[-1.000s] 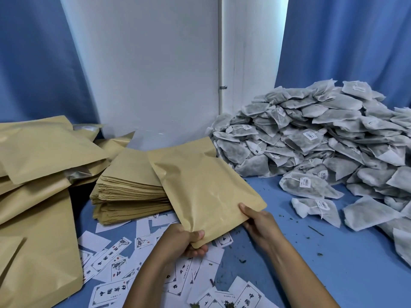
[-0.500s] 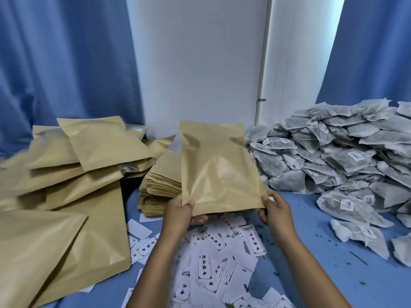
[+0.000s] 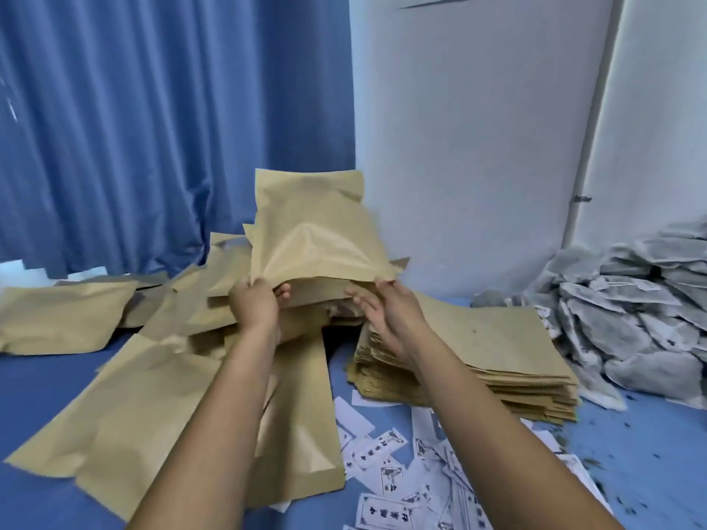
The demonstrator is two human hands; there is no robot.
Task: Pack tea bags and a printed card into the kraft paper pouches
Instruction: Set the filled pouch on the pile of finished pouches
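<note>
Two hands held one kraft pouch (image 3: 313, 231) upright at twelve o'clock: left grip (image 3: 254, 306) pinching its lower corner, right grip (image 3: 386, 307) likewise. Filled pouches (image 3: 160, 376) crowded nine o'clock, flat pouch stack (image 3: 493, 353) and tea bags (image 3: 631, 311) three o'clock, printed cards (image 3: 401, 480) five o'clock.

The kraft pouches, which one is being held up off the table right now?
The upright pouch, gripped at its bottom edge by the left hand and right hand; the others lie flat in piles.

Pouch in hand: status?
Left hand grips pouch mouth edge; right hand touches the other edge. Pouch upright over the filled pile. Nothing blocking.
</note>
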